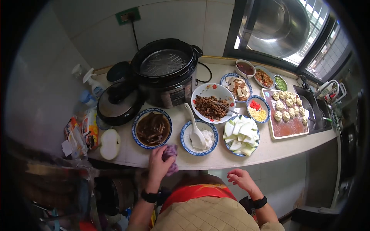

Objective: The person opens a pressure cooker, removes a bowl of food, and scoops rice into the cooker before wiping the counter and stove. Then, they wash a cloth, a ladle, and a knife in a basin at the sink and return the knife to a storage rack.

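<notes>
A crumpled purple cloth (pixel 170 158) is gripped in my left hand (pixel 158 163) at the counter's front edge. Just above that hand stands a blue-rimmed bowl of dark meat in sauce (pixel 153 129). My right hand (pixel 241 178) hangs in front of the counter, fingers slightly curled and apart, with nothing in it. Nearest to it is a plate of pale green slices (pixel 241 135). Between the two hands, farther back, a bowl of white powder (pixel 209 139) has a white spoon (pixel 195 129) leaning in it. Behind that is a floral bowl of dark minced filling (pixel 210 107).
An open black cooker (pixel 165 63) and a lidded black pan (pixel 118 103) stand at the back left. Half a gourd (pixel 110 144) lies at the left. At the right are a tray of dumplings (pixel 287 129), a sink (pixel 306 104) and small bowls of chopped food (pixel 258 109).
</notes>
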{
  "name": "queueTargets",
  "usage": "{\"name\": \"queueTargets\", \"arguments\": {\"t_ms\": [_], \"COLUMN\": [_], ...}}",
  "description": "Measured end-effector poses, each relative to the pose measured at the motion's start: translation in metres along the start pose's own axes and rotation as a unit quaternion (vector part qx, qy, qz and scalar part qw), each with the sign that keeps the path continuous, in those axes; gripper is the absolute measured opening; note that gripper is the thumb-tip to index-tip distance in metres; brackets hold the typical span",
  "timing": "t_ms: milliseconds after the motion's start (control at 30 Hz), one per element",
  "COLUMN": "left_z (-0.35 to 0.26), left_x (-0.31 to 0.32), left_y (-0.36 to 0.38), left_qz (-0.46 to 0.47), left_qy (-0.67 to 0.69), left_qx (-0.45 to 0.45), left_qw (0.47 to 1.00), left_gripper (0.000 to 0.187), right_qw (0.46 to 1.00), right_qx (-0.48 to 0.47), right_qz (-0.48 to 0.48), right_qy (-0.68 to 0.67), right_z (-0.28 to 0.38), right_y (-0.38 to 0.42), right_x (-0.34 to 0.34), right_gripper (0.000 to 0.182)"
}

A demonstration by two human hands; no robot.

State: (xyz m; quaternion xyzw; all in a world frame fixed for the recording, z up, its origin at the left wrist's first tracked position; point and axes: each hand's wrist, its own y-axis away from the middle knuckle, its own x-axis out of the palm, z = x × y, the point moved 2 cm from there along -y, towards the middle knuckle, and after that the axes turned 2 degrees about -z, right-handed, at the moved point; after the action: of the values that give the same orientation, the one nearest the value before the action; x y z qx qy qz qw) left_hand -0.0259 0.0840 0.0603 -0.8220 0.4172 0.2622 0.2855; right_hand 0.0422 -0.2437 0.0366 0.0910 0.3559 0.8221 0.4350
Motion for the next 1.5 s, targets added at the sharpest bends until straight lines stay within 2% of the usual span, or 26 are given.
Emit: {"name": "queueTargets", "arguments": {"t_ms": [33,67,133,200,267,333,400,467,533,567,600,633,667,700,767,800,833,867,933,1000,1067,1133,1233,1300,1333,1500], "left_z": [-0.022,-0.025,-0.027,-0.037,-0.033,-0.041,-0.039,-0.024,-0.01,-0.002,0.008,0.017,0.013,0.005,-0.009,-0.012,-0.01,-0.003,0.007,0.008,-0.005,-0.019,-0.022,-0.031,-0.036,-0.056], "left_x": [-0.005,0.003,0.02,0.039,0.069,0.077,0.08,0.081,0.084,0.088,0.094,0.1,0.096,0.09,0.075,0.064,0.057,0.052,0.044,0.03,0.009,-0.013,-0.029,-0.038,-0.042,-0.062], "left_y": [-0.011,-0.019,-0.033,-0.053,-0.07,-0.078,-0.075,-0.062,-0.048,-0.045,-0.042,-0.04,-0.04,-0.041,-0.043,-0.042,-0.04,-0.038,-0.038,-0.041,-0.047,-0.052,-0.061,-0.068,-0.072,-0.093], "left_qz": [-0.079,-0.079,-0.037,0.02,0.092,0.122,-0.031,-0.051,0.076,0.07,0.098,0.126,0.122,0.107,0.09,0.123,0.157,0.125,0.111,0.108,0.1,0.127,0.126,0.132,0.128,0.086], "left_qy": [-0.171,-0.169,0.073,0.102,0.074,0.075,-0.005,-0.037,-0.061,-0.063,0.035,0.134,0.134,0.153,0.172,0.161,0.149,0.099,0.212,0.205,0.195,0.233,0.284,0.328,0.328,0.348], "left_qx": [0.09,0.093,-0.02,-0.028,-0.08,-0.119,-0.025,0.008,-0.116,-0.114,-0.184,-0.251,-0.252,-0.246,-0.242,-0.241,-0.24,-0.155,-0.105,-0.103,-0.099,-0.201,-0.226,-0.242,-0.237,-0.248], "left_qw": [0.978,0.978,0.996,0.994,0.99,0.983,0.999,0.998,0.989,0.989,0.977,0.95,0.951,0.951,0.951,0.949,0.946,0.975,0.965,0.967,0.971,0.943,0.923,0.903,0.906,0.9], "left_gripper": [0.032,0.032,0.031,0.031,0.03,0.034,0.038,0.04,0.038,0.038,0.036,0.035,0.035,0.032,0.03,0.031,0.032,0.033,0.032,0.032,0.031,0.03,0.032,0.034,0.034,0.033], "right_qw": [1.0,1.0,0.999,0.998,0.971,0.969,0.922,0.913,0.86,0.847,0.844,0.794,0.739,0.735,0.627,0.63,0.578,0.526,0.493,0.453,0.429,0.436,0.459,0.6,0.596,0.733], "right_qx": [-0.007,-0.015,-0.031,-0.044,-0.141,-0.152,-0.267,-0.274,-0.384,-0.392,-0.398,-0.448,-0.492,-0.497,-0.55,-0.55,-0.571,-0.59,-0.603,-0.622,-0.543,-0.592,-0.642,-0.57,-0.574,-0.53], "right_qz": [0.004,0.007,-0.013,-0.03,-0.065,-0.075,-0.093,-0.089,-0.121,-0.118,-0.117,-0.131,-0.144,-0.141,-0.137,-0.13,-0.142,-0.152,-0.152,-0.155,-0.106,-0.088,-0.106,-0.136,-0.139,-0.135], "right_qy": [0.008,0.016,0.021,0.028,0.18,0.179,0.266,0.289,0.314,0.339,0.339,0.389,0.437,0.439,0.534,0.533,0.565,0.594,0.608,0.62,0.714,0.672,0.605,0.545,0.544,0.405], "right_z": [0.001,0.003,0.007,0.015,0.041,0.063,0.086,0.097,0.109,0.117,0.124,0.13,0.138,0.15,0.177,0.187,0.197,0.203,0.215,0.224,0.232,0.241,0.243,0.245,0.244,0.245], "right_y": [0.001,0.002,0.005,0.012,0.017,0.019,0.018,0.011,-0.001,-0.005,-0.015,-0.026,-0.033,-0.037,-0.044,-0.049,-0.054,-0.058,-0.067,-0.068,-0.061,-0.042,-0.022,-0.017,-0.018,-0.016], "right_x": [0.001,0.001,0.004,0.008,0.01,0.014,0.016,0.018,0.02,0.023,0.026,0.033,0.039,0.042,0.051,0.054,0.057,0.06,0.061,0.062,0.056,0.045,0.033,0.022,0.019,0.007], "right_gripper": [0.021,0.021,0.02,0.02,0.02,0.019,0.017,0.015,0.016,0.018,0.018,0.022,0.027,0.027,0.034,0.034,0.032,0.03,0.029,0.027,0.021,0.014,0.012,0.009,0.009,0.009]}}
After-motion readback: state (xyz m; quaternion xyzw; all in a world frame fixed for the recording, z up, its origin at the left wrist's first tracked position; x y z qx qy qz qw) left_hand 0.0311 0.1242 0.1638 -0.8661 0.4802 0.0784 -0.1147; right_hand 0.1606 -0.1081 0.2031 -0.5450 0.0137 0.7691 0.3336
